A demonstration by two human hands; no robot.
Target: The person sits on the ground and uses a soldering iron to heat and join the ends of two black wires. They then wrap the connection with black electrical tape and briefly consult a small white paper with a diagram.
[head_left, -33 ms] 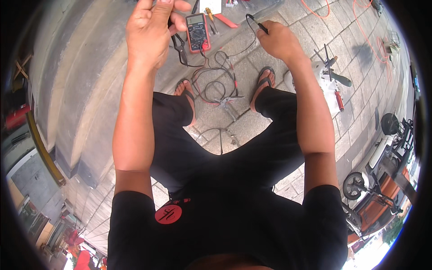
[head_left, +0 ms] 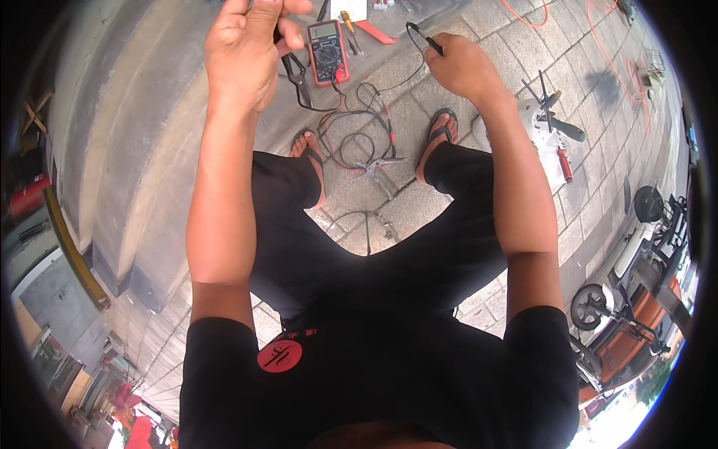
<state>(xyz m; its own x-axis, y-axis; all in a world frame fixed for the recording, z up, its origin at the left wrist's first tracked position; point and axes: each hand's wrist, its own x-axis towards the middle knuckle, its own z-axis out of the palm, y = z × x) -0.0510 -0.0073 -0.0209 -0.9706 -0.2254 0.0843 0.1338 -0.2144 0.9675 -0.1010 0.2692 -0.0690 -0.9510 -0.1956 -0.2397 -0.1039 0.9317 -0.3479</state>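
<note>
My right hand (head_left: 464, 66) is closed round a black multimeter probe (head_left: 426, 39), whose thin lead curves down toward coiled leads (head_left: 348, 135) on the paving. At the upper left, the top edge cuts off part of my left hand (head_left: 245, 60). Its thumb and fingers are bent together, and something dark shows behind them; what they hold cannot be made out. Just right of that hand lies a red-and-grey digital multimeter (head_left: 327, 52) with a red plug in its lower corner. A black tool with a looped end (head_left: 299, 81) rests between the two.
Silver pliers (head_left: 378, 166) lie between my feet by the coiled leads. Beyond the multimeter are a yellow-handled screwdriver (head_left: 347, 21) and a red strip-like piece (head_left: 376, 32). Tools rest on a white object (head_left: 552, 142) at right, near a red-handled tool (head_left: 565, 166). A motorbike (head_left: 621, 284) stands farther right.
My left hand has shifted slightly to the left and up. The right hand and the probe are almost where they were.
</note>
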